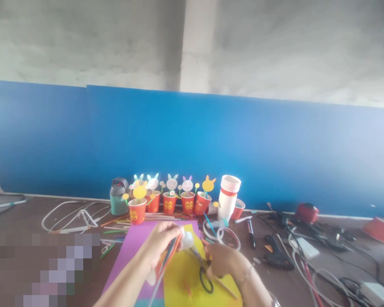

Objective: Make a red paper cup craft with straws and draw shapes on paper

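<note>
My left hand [163, 238] pinches a small white paper piece [188, 240] over the coloured sheets. Below its fingers are an orange-red item and a pale strip [158, 281]; blur hides whether they are also held. Close by on the right, my right hand [220, 259] is closed on scissors [206, 279] with dark handle loops, their blades pointing towards the white piece. Under both hands lie a yellow sheet [185, 294] and a purple sheet [128, 260].
Red paper cups [137, 212] holding animal-faced paper figures line the back. A stack of white cups [228, 200] stands beside them, with a teal device [119, 198] at left. Rightward lie a marker [251, 233], a dark glue gun [277, 253] and tangled cables [326, 273].
</note>
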